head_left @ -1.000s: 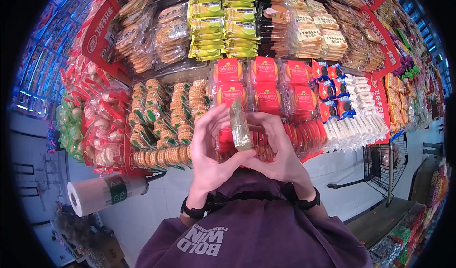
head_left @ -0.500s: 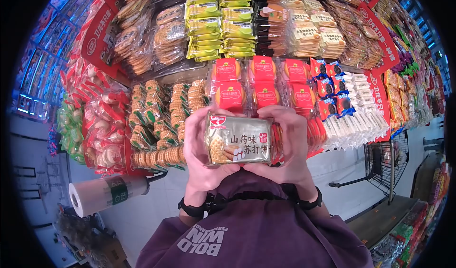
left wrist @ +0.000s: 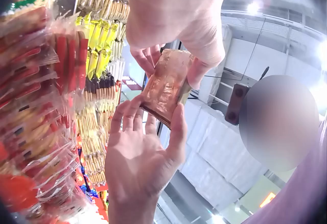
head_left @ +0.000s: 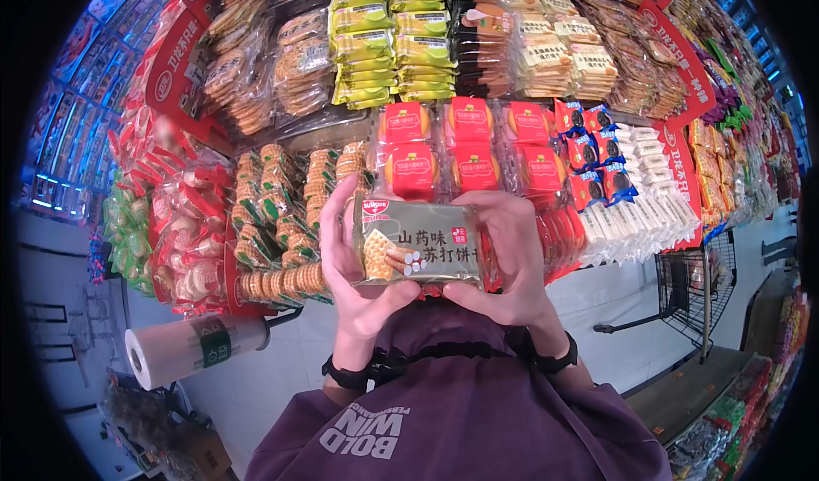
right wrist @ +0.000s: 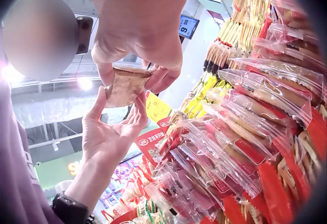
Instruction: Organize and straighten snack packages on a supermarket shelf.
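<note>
Between both hands is a pack of soda crackers [head_left: 422, 244] in a greyish-gold wrapper, its printed front facing up at the head camera. The left hand [head_left: 363, 268] grips its left end, thumb at the lower edge and fingers behind the end. At the other end the right hand [head_left: 510, 263] holds it the same way, thumb along the bottom edge. Each wrist view shows a shiny side of the cracker pack [left wrist: 167, 83] pinched between thumbs and fingers. Behind it, red-labelled packs of round biscuits [head_left: 476, 167] are partly hidden by the hands.
Green-banded biscuit packs [head_left: 281, 182] fill the bin on the left, and blue cookie packets [head_left: 589, 153] lie on the right. Yellow packs [head_left: 363, 46] stand farther back. A plastic bag roll [head_left: 196, 344] juts out at the lower left; a shopping cart [head_left: 695, 298] stands at the right.
The cracker pack has turned from its narrow side to its printed front, then moved slightly up and left. Both hands have spread apart to its two ends and keep their hold.
</note>
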Motion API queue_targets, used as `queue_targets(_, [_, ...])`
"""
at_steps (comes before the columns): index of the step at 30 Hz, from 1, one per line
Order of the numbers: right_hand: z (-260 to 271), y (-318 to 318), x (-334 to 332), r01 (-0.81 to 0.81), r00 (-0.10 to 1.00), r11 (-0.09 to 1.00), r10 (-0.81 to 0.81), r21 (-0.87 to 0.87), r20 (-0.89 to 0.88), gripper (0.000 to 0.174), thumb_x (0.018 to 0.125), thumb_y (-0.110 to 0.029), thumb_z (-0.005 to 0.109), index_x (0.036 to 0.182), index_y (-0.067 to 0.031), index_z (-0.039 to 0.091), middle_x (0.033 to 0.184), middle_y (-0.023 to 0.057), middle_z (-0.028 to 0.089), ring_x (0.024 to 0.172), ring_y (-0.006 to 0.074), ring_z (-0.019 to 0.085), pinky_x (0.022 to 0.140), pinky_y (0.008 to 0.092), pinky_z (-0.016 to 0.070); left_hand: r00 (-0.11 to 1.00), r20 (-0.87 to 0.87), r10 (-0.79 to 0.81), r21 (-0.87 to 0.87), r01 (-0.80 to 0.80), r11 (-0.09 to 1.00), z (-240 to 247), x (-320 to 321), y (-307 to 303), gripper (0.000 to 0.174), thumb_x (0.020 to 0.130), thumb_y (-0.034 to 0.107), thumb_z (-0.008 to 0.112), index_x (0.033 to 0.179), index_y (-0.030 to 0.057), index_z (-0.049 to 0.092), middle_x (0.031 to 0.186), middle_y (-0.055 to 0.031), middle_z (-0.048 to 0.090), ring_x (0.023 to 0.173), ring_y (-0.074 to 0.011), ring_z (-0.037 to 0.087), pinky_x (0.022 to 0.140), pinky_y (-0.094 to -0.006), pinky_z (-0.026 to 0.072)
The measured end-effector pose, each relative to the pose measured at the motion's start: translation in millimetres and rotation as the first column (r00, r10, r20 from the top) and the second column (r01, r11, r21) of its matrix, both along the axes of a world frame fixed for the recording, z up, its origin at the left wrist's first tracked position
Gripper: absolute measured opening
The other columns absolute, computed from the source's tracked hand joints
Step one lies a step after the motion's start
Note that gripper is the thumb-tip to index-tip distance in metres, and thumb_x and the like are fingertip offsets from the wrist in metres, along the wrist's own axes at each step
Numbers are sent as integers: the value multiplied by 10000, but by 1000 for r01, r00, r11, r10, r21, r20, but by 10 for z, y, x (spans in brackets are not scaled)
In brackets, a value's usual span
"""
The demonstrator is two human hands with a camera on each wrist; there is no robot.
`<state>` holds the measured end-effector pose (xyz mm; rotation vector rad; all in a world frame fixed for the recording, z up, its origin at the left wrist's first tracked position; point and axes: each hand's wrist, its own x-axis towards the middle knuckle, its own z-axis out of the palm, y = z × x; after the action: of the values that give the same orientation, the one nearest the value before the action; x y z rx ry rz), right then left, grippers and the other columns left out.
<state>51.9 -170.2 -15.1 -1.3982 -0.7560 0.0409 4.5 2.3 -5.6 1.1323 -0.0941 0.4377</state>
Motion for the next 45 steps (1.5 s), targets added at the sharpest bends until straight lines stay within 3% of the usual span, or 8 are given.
queue_targets(13, [29,-67,-25,-35,983,975,74,218,-171,873,669,-44,817,1359,-23,282,1305,134,393,1207,218,483,943,383,465,995,-29,100,30,-99,995,-48,-62,-168,1018,609,245,849,1401,-40,279,1140,-159,528,1057,-231,568,936,-345,462])
queue_targets(22, [-16,-514,13,-87,988,982,106,167,-109,825,697,-31,797,1363,-46,310,1335,115,378,1221,210,470,953,358,445,994,-22,107,110,-104,988,67,-64,-551,933,600,201,859,1344,-25,342,1130,-152,528,1050,-223,566,930,-343,464])
queue_targets(25, [9,-652,1,-19,999,981,24,193,-23,816,690,-22,800,1355,-58,330,1313,108,405,1185,193,497,939,345,446,997,3,81,139,-81,987,91,-34,-690,937,602,197,864,1347,-26,340,1124,-149,530,1040,-218,567,929,-342,462])
queue_targets(32, [110,-1002,-7,-26,979,962,80,271,-190,824,674,-3,805,1349,-44,336,1246,82,459,1100,157,545,880,297,469,1000,12,22,157,-23,987,98,-15,-999,997,584,180,921,1365,-17,332,1209,-191,548,1157,-267,559,989,-378,471])
queue_targets(36, [42,-1190,-2,-25,989,983,50,180,-136,774,713,-83,804,1355,-37,373,1274,100,474,1150,178,526,953,325,436,999,36,4,139,-9,990,62,-10,-1152,1001,583,150,920,1368,-25,323,1203,-183,558,1151,-255,564,992,-379,469])
queue_targets(39, [-69,-1320,26,-93,986,996,93,6,-138,716,746,-151,792,1346,-38,418,1311,119,484,1207,222,499,1018,361,398,996,-51,79,273,-62,960,102,-46,-1247,1024,564,121,921,1374,-23,312,1202,-179,559,1142,-244,567,994,-373,460])
queue_targets(41, [-98,-1375,22,-87,996,983,80,-162,-49,686,761,-188,781,1339,-39,443,1334,131,487,1241,253,478,1050,384,371,993,-20,117,378,-101,920,90,-58,-1317,953,542,110,921,1325,-34,397,1211,-163,560,1123,-231,571,990,-357,449])
queue_targets(45, [-83,-1472,-69,-201,976,941,169,-274,-137,680,760,-159,768,1345,-29,447,1339,136,485,1260,271,471,1069,382,367,990,59,131,583,-141,800,37,-137,-1464,841,532,122,914,1250,-52,512,1196,-137,575,1106,-220,577,977,-353,447])
